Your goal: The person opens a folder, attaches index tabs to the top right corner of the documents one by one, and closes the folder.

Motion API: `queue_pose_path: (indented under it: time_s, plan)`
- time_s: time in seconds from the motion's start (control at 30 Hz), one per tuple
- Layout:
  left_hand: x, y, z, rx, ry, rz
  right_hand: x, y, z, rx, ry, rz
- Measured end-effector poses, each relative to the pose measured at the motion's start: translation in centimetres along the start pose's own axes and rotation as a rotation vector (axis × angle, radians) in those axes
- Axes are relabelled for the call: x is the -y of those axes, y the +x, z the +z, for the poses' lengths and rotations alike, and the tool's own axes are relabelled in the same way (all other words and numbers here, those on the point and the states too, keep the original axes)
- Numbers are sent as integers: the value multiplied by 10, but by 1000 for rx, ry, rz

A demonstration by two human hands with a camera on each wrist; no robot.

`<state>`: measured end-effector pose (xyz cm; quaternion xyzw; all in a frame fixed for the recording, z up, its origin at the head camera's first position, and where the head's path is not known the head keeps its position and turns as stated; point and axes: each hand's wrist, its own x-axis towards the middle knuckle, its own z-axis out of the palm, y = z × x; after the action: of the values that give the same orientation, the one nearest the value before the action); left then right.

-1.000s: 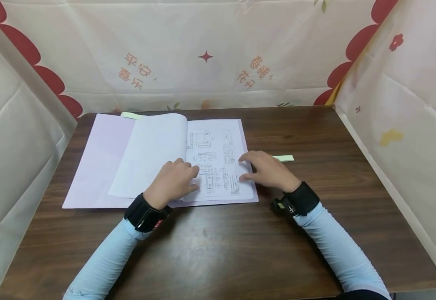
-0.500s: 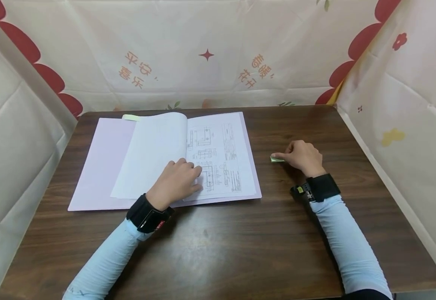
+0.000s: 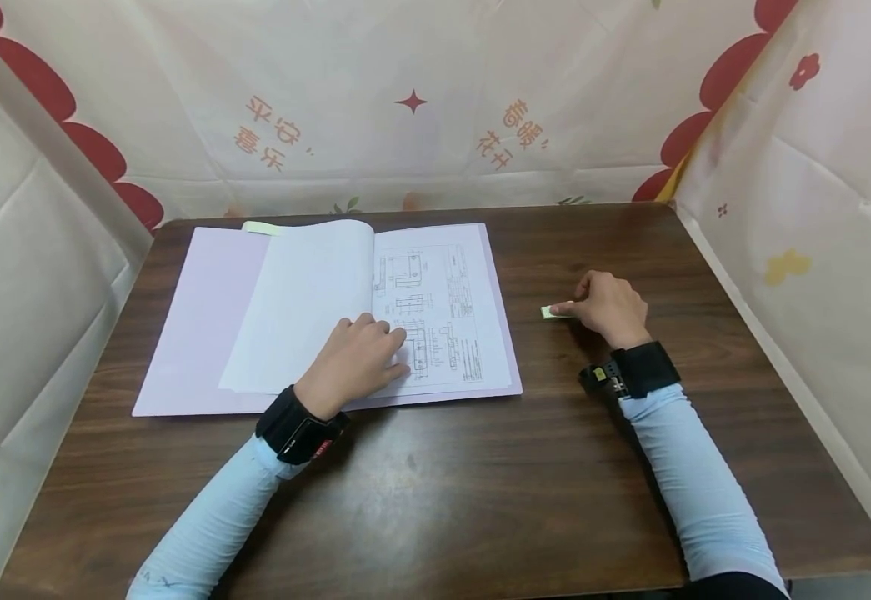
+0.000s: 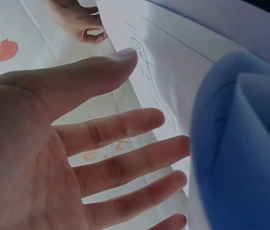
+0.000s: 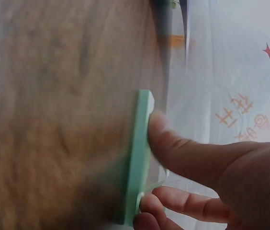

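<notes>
An open booklet with a lilac cover (image 3: 195, 350) lies on the table. Its right-hand page (image 3: 443, 317) carries printed technical drawings, and the turned left-hand page (image 3: 307, 292) looks blank. My left hand (image 3: 354, 362) rests over the fold near the lower edge; the left wrist view shows its fingers (image 4: 135, 158) spread and fairly straight. To the right of the booklet, my right hand (image 3: 609, 308) holds a small pale green sticky note pad (image 5: 137, 158). The thumb presses on its face while curled fingers are at one end, where a thin sheet edge (image 5: 156, 184) seems lifted.
A pale green sticky tab (image 3: 261, 227) sticks out at the top of the turned page. Brown wood table (image 3: 435, 500) surrounds the booklet. Patterned fabric curtains (image 3: 412, 150) hang behind and on both sides.
My right hand has moved from the booklet's right edge rightward onto the sticky note pad and now holds it. The left hand stays over the fold.
</notes>
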<state>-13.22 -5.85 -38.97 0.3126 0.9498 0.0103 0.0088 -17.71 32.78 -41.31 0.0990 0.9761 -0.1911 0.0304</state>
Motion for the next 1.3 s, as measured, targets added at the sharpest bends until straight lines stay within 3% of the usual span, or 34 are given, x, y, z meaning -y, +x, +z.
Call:
queue_pose_path:
  time_s: [0.2,0.33,0.47,0.57,0.7,0.9,1.13,1.3]
  plan:
    - [-8,5,-4,-15,2,21,-5,2,-10,23,36,-52]
    - [-23,18,-12,-5,18,69,-9,3,-18,76,80,-83]
    - [-50,42,-27,15,70,156,-14,5,-22,118,122,-104]
    - [-77,64,-37,15,135,260,-15,8,-21,122,141,-109]
    - [-112,99,-38,21,234,356,-14,8,-17,92,147,-107]
    - [-143,141,-11,154,359,280,-11,7,-7,70,150,-82]
    - [-153,156,7,249,360,217,-10,7,-1,46,153,-59]
    - [-150,158,14,267,311,216,-13,6,1,4,145,-40]
